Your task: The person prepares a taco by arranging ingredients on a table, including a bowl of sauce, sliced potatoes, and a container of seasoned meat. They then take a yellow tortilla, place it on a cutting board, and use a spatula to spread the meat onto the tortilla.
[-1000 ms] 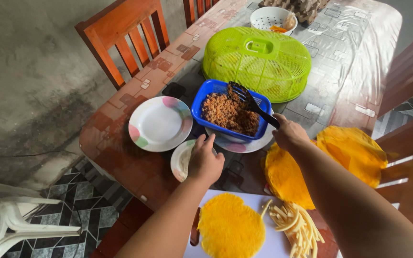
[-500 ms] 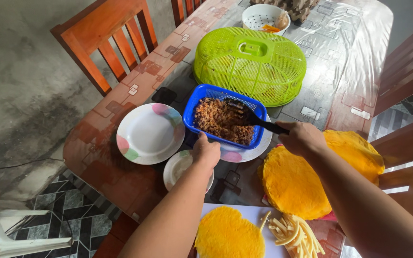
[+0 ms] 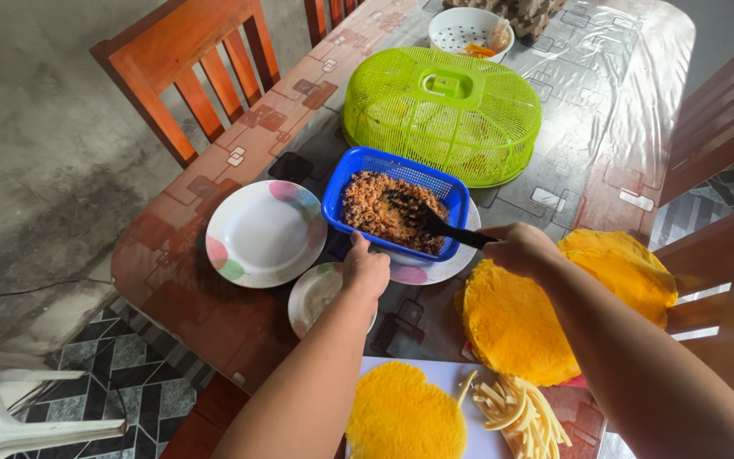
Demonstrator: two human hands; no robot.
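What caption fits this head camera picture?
Right hand digs a black spoon into the blue basket; left hand steadies it.

- Left hand (image 3: 365,272): forearm stretched forward, palm down, fingers curled loosely.
- Right hand (image 3: 520,249): arm reaching in from the right, fingers closed in a grip.

- The blue plastic basket (image 3: 365,180) is a small rectangular one with mesh sides, sitting upright on a white plate with pastel spots (image 3: 435,270), right in front of a green dome cover.
- It's loaded with browned minced filling (image 3: 375,208), crumbly and reddish-brown, spread across most of the bottom.
- A black slotted spatula (image 3: 425,219) is dug into the filling, with the head down in the mince and the handle angling out over the basket's right rim.
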